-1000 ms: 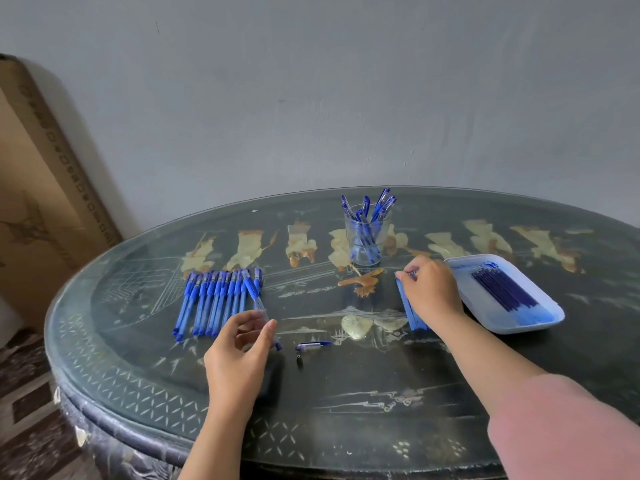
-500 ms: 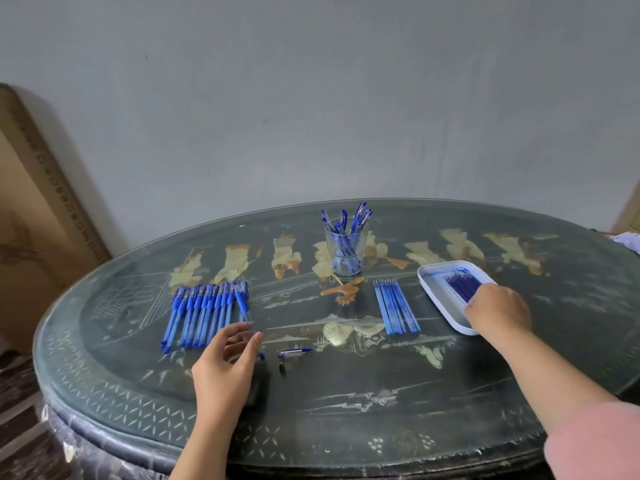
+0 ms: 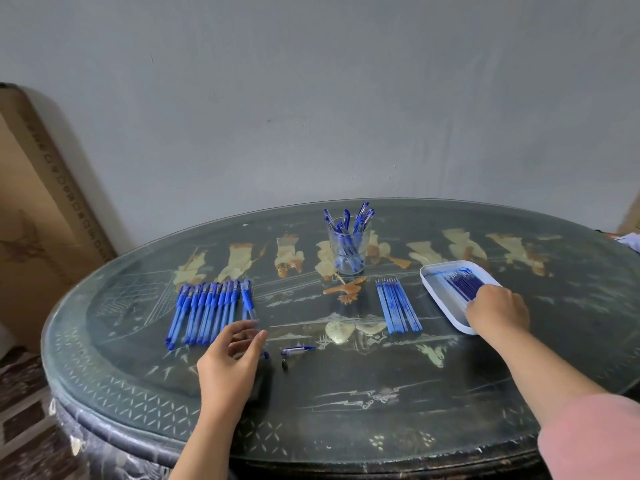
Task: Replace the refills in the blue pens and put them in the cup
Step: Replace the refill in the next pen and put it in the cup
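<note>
In the tray [image 3: 439,289], your right hand [image 3: 497,308] curls over refills [image 3: 462,284] that look light and bendy, grip unclear, so pinch 1 mid-shaft while your left hand [image 3: 228,362] pinches the slick pen barrel [image 3: 248,299].

Soft, dim daylight; faint shadows, wide-angle bending at edges, slight softness.

One cup [image 3: 348,254] was counted, with about seven pens [image 3: 350,226] in it. Roughly ten more pens [image 3: 205,308] were laid out, with about seven loose refills [image 3: 398,308]. One tray [image 3: 438,291] was seen; its refills [image 3: 462,285] could not be counted.
</note>
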{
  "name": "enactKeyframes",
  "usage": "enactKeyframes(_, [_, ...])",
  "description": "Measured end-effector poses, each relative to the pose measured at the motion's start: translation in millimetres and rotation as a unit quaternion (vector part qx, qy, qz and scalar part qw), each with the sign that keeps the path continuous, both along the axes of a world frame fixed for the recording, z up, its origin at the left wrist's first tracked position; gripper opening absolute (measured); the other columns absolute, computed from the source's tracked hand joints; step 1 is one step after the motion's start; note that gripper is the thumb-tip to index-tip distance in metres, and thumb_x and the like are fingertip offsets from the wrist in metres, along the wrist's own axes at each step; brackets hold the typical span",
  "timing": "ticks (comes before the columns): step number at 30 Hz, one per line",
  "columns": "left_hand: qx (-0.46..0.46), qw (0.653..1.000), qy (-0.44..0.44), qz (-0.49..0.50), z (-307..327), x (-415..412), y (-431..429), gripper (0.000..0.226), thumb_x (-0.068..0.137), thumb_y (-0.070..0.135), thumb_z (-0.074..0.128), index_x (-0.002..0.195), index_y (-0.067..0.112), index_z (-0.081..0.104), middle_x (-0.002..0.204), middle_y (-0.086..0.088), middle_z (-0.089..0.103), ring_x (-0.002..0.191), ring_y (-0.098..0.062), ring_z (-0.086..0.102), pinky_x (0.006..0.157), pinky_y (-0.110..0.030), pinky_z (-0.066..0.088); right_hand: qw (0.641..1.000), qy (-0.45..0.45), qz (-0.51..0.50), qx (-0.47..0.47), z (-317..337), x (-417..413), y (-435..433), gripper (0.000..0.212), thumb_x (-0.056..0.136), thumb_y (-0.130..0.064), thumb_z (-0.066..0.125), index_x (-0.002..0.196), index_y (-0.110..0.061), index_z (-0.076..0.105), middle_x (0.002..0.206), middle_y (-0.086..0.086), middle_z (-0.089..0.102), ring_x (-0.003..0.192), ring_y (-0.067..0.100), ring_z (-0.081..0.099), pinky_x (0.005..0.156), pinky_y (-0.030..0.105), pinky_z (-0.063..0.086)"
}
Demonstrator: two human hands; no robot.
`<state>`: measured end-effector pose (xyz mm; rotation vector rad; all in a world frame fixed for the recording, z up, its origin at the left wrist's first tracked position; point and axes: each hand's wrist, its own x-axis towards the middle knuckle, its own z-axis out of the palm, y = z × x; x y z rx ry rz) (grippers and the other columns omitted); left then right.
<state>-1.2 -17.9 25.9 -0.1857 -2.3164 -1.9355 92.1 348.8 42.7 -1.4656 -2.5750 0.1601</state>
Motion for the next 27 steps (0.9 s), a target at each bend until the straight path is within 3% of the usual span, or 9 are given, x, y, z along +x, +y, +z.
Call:
enactKeyframes(3, [0.002,1.000,0.000,-0.003,0,0,0,0.015,0.081,0.018,0.077,0.092,0.026,0.070,0.082,0.005,0.071,0.079,-0.013,0.071,0.081,-0.041,0.059,0.988,0.156,0.001,0.012,0,-2,-9,0.021,0.097,-0.015,0.050,0.103,0.001,0.061,0.101,0.021,0.065,0.096,0.040,0.058,0.077,0.042,0.049])
enactKeyframes(6, [0.000,1.000,0.004,-0.006,1,2,1,0.016,0.082,0.016,0.076,0.092,0.027,0.070,0.085,0.003,0.071,0.079,-0.011,0.070,0.080,-0.037,0.059,0.939,0.337,0.070,-0.023,11,-3,-39,0.013,0.098,-0.010,0.049,0.102,-0.001,0.058,0.093,0.013,0.064,0.082,0.031,0.055,0.068,0.035,0.040])
enactKeyframes(8, [0.000,1.000,0.013,0.002,1,3,1,0.017,0.082,0.015,0.076,0.093,0.026,0.070,0.085,0.004,0.072,0.079,-0.009,0.070,0.079,-0.032,0.059,0.901,0.407,0.118,-0.095,21,-5,-70,0.016,0.098,-0.009,0.051,0.112,-0.007,0.059,0.093,0.005,0.065,0.085,0.024,0.057,0.072,0.033,0.042])
enactKeyframes(10, [0.007,1.000,0.019,0.008,2,5,0,0.017,0.083,0.013,0.075,0.095,0.024,0.071,0.086,0.006,0.072,0.079,-0.005,0.070,0.078,-0.027,0.057,0.859,0.455,0.149,-0.184,31,-8,-104,0.016,0.096,-0.011,0.056,0.110,-0.015,0.063,0.093,-0.002,0.070,0.088,0.020,0.064,0.081,0.036,0.049])
enactKeyframes(12, [0.013,1.000,0.021,0.010,3,7,-1,0.018,0.084,0.011,0.074,0.096,0.024,0.071,0.087,0.006,0.072,0.079,-0.005,0.069,0.077,-0.022,0.056,0.800,0.491,0.184,-0.292,42,-12,-138,0.014,0.094,-0.011,0.059,0.098,-0.023,0.066,0.087,-0.007,0.073,0.083,0.012,0.068,0.080,0.033,0.052])
enactKeyframes(15, [0.004,1.000,0.027,0.003,1,16,-7,0.018,0.085,0.010,0.072,0.096,0.024,0.071,0.084,0.007,0.072,0.078,-0.006,0.069,0.073,-0.018,0.055,0.710,0.505,0.232,-0.433,57,-19,-185,0.010,0.094,-0.009,0.059,0.096,-0.016,0.066,0.085,0.000,0.075,0.080,0.011,0.071,0.075,0.032,0.057])
enactKeyframes(18, [-0.014,0.999,0.039,-0.011,-5,21,-11,0.018,0.087,0.007,0.071,0.095,0.024,0.071,0.082,0.007,0.072,0.078,-0.006,0.069,0.073,-0.015,0.053,0.654,0.502,0.255,-0.506,66,-31,-223,0.008,0.097,-0.012,0.057,0.104,-0.011,0.059,0.088,0.007,0.075,0.084,0.020,0.073,0.077,0.039,0.059])
enactKeyframes(21, [-0.042,0.998,0.049,-0.028,-7,20,-11,0.018,0.088,0.008,0.069,0.095,0.024,0.071,0.083,0.006,0.072,0.078,-0.005,0.068,0.075,-0.017,0.053,0.636,0.490,0.277,-0.527,73,-43,-247,0.005,0.099,-0.016,0.054,0.103,-0.014,0.056,0.092,0.008,0.074,0.085,0.022,0.073,0.079,0.042,0.060])
enactKeyframes(27, [-0.050,0.996,0.068,-0.032,-8,20,-12,0.019,0.088,0.006,0.067,0.094,0.024,0.070,0.082,0.006,0.071,0.078,-0.004,0.067,0.075,-0.018,0.053,0.654,0.460,0.307,-0.516,79,-54,-261,0.007,0.100,-0.015,0.050,0.107,-0.015,0.052,0.093,0.006,0.073,0.080,0.023,0.073,0.077,0.045,0.060])
